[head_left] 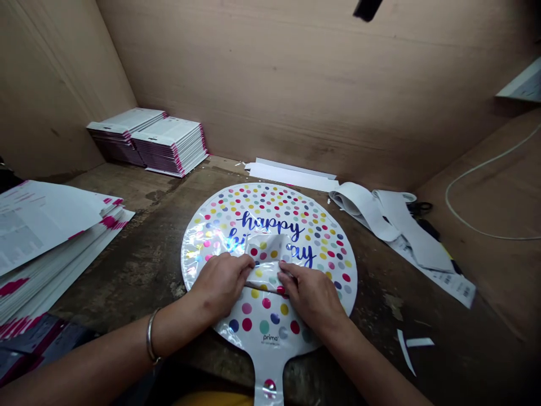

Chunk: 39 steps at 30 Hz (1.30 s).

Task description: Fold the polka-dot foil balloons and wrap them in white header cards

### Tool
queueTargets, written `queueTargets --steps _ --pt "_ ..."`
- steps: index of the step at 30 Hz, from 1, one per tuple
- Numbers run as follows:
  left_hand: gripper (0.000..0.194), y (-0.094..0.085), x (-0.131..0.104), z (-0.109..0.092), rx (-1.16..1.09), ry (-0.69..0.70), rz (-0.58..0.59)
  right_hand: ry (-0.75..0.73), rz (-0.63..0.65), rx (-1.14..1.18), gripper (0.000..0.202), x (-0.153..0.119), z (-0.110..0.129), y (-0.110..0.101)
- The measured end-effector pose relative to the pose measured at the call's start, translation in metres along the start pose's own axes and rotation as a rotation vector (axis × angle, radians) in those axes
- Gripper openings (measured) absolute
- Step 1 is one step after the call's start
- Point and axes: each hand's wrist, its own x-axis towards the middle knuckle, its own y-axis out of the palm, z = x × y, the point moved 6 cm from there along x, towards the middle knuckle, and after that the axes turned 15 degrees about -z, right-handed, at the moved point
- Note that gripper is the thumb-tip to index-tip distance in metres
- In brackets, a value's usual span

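A flat round foil balloon with coloured dots and blue "happy" lettering lies on the table, its tail pointing toward me. On top of it is a small folded foil balloon with matching dots, covering part of the lettering. My left hand pinches the left edge of this folded piece between thumb and fingers. At its right edge, my right hand is closed in the same way. Both hands rest low over the big balloon. A bangle circles my left wrist.
Stacks of printed cards stand at the back left, and a larger card pile lies at the left. White paper strips sit along the back wall. On the right are a label roll, black-handled scissors and paper scraps.
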Motion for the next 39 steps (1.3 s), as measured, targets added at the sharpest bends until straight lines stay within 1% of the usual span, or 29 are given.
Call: queueTargets --steps 2,3,4,5,6,7,9,11,12,15,17,19,20,21,22,23,24,25,26,27,28,29,30,31,35,37,39 --pt "0.024 -0.005 0.002 -0.003 0.125 0.114 -0.091 -0.062 0.020 0.020 0.041 -0.001 0.004 -0.001" --pt "0.028 -0.006 0.002 -0.008 0.154 0.214 -0.121 -0.084 0.031 0.015 0.043 -0.002 0.005 -0.002" --pt "0.031 -0.005 0.001 -0.012 0.147 0.324 -0.124 -0.099 0.041 0.000 0.045 -0.002 0.005 -0.003" --pt "0.033 -0.002 0.000 -0.017 0.111 0.424 -0.098 -0.115 0.052 -0.020 0.045 -0.002 0.005 -0.005" --pt "0.035 0.002 -0.002 -0.019 0.062 0.496 -0.049 -0.139 0.061 -0.042 0.046 -0.002 0.004 -0.007" --pt "0.035 0.005 -0.003 -0.020 0.015 0.531 0.006 -0.172 0.069 -0.061 0.049 -0.002 0.004 -0.008" --pt "0.041 0.008 -0.003 -0.018 -0.047 0.518 0.073 -0.272 0.088 -0.077 0.060 -0.002 0.006 -0.010" --pt "0.056 0.008 -0.003 -0.018 -0.082 0.496 0.082 -0.353 0.106 -0.085 0.070 -0.002 0.008 -0.007" --pt "0.061 0.008 -0.003 -0.019 -0.097 0.494 0.075 -0.372 0.111 -0.094 0.071 -0.003 0.008 -0.003" --pt "0.063 0.006 -0.001 -0.024 -0.136 0.475 0.041 -0.385 0.106 -0.113 0.062 -0.002 0.008 0.009" --pt "0.057 0.006 0.003 -0.026 -0.158 0.445 0.039 -0.378 0.075 -0.067 0.056 -0.001 0.010 0.012" --pt "0.041 0.004 0.010 -0.028 -0.191 0.389 0.048 -0.330 0.014 0.067 0.051 0.002 0.008 0.005" --pt "0.036 0.000 0.013 -0.028 -0.237 0.336 0.047 -0.270 -0.024 0.171 0.047 0.004 0.004 -0.003" --pt "0.032 -0.005 0.017 -0.026 -0.318 0.250 0.033 -0.175 -0.075 0.301 0.044 0.006 -0.003 -0.013" --pt "0.030 -0.011 0.019 -0.023 -0.448 0.127 0.020 -0.057 -0.132 0.455 0.041 0.007 -0.012 -0.022" --pt "0.026 -0.016 0.020 -0.019 -0.626 -0.029 0.023 0.071 -0.175 0.630 0.042 0.007 -0.022 -0.030" --pt "0.024 -0.017 0.017 -0.014 -0.836 -0.210 0.049 0.197 -0.183 0.810 0.046 0.005 -0.032 -0.033" --pt "0.025 -0.015 0.012 -0.013 -1.054 -0.391 0.094 0.308 -0.145 0.980 0.056 0.002 -0.038 -0.032" --pt "0.028 -0.011 0.005 -0.013 -1.255 -0.552 0.155 0.399 -0.062 1.130 0.065 -0.003 -0.039 -0.027" --pt "0.031 -0.006 -0.003 -0.016 -1.420 -0.680 0.214 0.467 0.057 1.254 0.072 -0.008 -0.037 -0.019" --pt "0.033 -0.001 -0.010 -0.020 -1.542 -0.772 0.249 0.526 0.178 1.349 0.075 -0.014 -0.031 -0.011" --pt "0.033 0.002 -0.015 -0.022 -1.621 -0.833 0.253 0.579 0.264 1.421 0.075 -0.019 -0.026 -0.004" --pt "0.033 0.006 -0.020 -0.024 -1.670 -0.865 0.244 0.625 0.309 1.478 0.074 -0.023 -0.020 0.001" --pt "0.033 0.009 -0.023 -0.026 -1.700 -0.875 0.234 0.664 0.327 1.522 0.072 -0.026 -0.014 0.004" --pt "0.034 0.014 -0.030 -0.032 -1.714 -0.850 0.234 0.775 0.333 1.548 0.066 -0.029 0.008 0.006" --pt "0.035 0.012 -0.029 -0.029 -1.691 -0.859 0.192 0.817 0.285 1.547 0.068 -0.027 0.015 0.006" --pt "0.037 0.009 -0.026 -0.023 -1.640 -0.844 0.149 0.860 0.189 1.563 0.075 -0.027 0.019 0.008"
